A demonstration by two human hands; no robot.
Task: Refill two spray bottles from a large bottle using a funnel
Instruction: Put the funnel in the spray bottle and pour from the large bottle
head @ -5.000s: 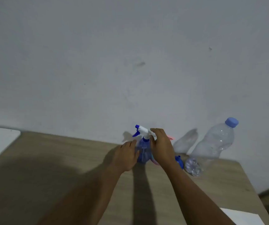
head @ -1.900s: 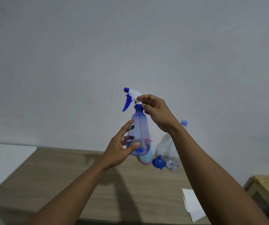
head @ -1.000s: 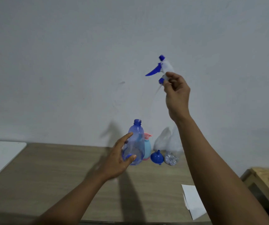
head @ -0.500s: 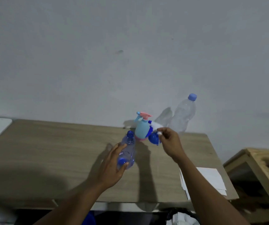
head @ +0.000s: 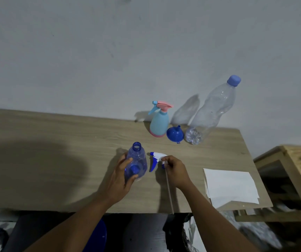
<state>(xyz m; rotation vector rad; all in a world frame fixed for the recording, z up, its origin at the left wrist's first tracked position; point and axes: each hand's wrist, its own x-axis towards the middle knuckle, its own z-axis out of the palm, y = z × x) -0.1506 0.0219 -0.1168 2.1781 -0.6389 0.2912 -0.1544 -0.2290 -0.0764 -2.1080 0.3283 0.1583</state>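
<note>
Two spray bottles (one uncapped), one large bottle, one funnel

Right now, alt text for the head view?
A person's left hand holds an open blue spray bottle on a wooden table; the right hand pinches its removed trigger head beside it. Behind: a teal spray bottle, blue funnel, large capped bottle.

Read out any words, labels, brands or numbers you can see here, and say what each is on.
No readable text anywhere. The large bottle, the open blue spray bottle, its trigger head, the pale blue spray bottle, the funnel and the white paper show no lettering.
</note>
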